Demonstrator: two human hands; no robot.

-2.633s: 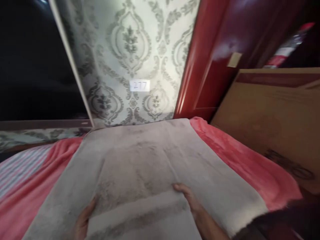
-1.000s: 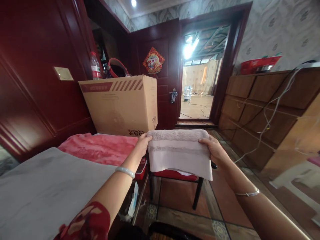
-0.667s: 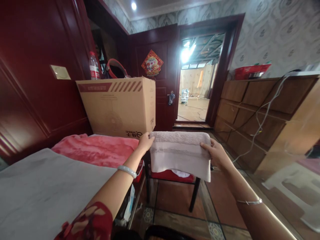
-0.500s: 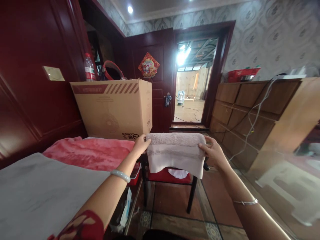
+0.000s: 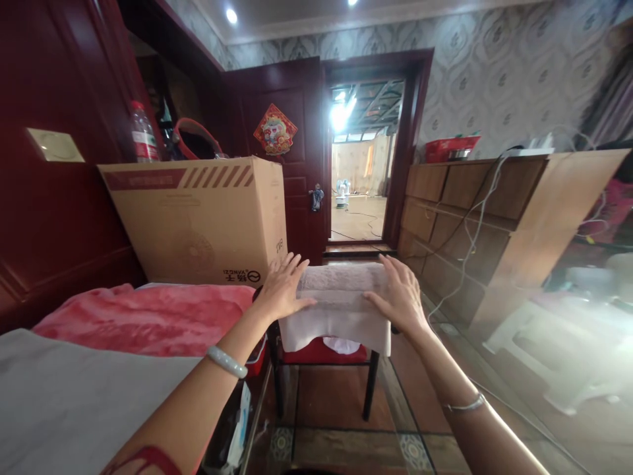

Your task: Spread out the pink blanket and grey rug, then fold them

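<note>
Two flat hands, left hand (image 5: 283, 288) at 9 o'clock and right hand (image 5: 400, 295) at 3, press the folded pale-grey towel (image 5: 337, 310) onto the red-seated black stool (image 5: 324, 356); fingers released, spread. Lifting away seems next.

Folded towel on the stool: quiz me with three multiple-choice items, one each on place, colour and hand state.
1. Where does the folded towel lie?
A. on the stool
B. on the cardboard box
C. on the floor

2. What colour is the blanket beside the stool?
A. blue
B. pink-red
C. green

3. How are the hands set?
A. both fists clenched
B. both flat and open on the towel
C. one raised away

Answers: 1 A, the towel drapes over the red seat. 2 B, pink-red fabric. 3 B, the left hand and right hand press down with fingers spread.
</note>
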